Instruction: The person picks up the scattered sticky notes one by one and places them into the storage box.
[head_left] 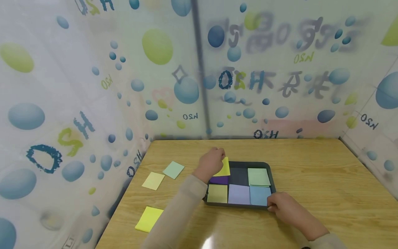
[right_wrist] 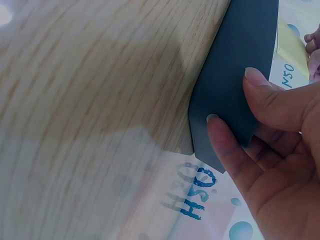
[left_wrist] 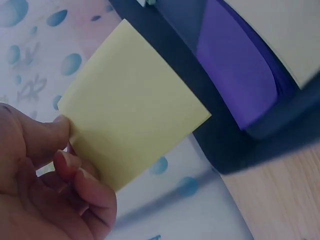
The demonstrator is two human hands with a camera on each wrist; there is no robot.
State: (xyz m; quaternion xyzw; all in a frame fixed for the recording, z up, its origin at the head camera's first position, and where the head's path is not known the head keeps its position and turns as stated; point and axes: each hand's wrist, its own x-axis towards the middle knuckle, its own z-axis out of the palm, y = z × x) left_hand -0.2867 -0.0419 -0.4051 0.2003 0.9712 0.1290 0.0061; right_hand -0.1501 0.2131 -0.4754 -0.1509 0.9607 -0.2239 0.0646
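Observation:
My left hand (head_left: 212, 162) pinches a yellow sticky note (left_wrist: 132, 107) by its edge, above the back left of a dark grey tray (head_left: 242, 206). Beneath it a purple sticky note (head_left: 219, 180) lies in the tray. Along the tray's front row are an olive-yellow note (head_left: 217, 193), a lavender note (head_left: 239, 194) and a light blue note (head_left: 259, 196). Pale green notes (head_left: 258, 177) lie at the back right. My right hand (head_left: 284, 206) holds the tray's front right corner, with thumb and a finger against its wall in the right wrist view.
On the wooden table (head_left: 323, 173), left of the tray, lie a pale yellow note (head_left: 153, 181), a mint green note (head_left: 173, 169) and a bright yellow note (head_left: 148, 219), which the left sleeve partly covers. Patterned curtains (head_left: 248, 103) hang around the back and sides.

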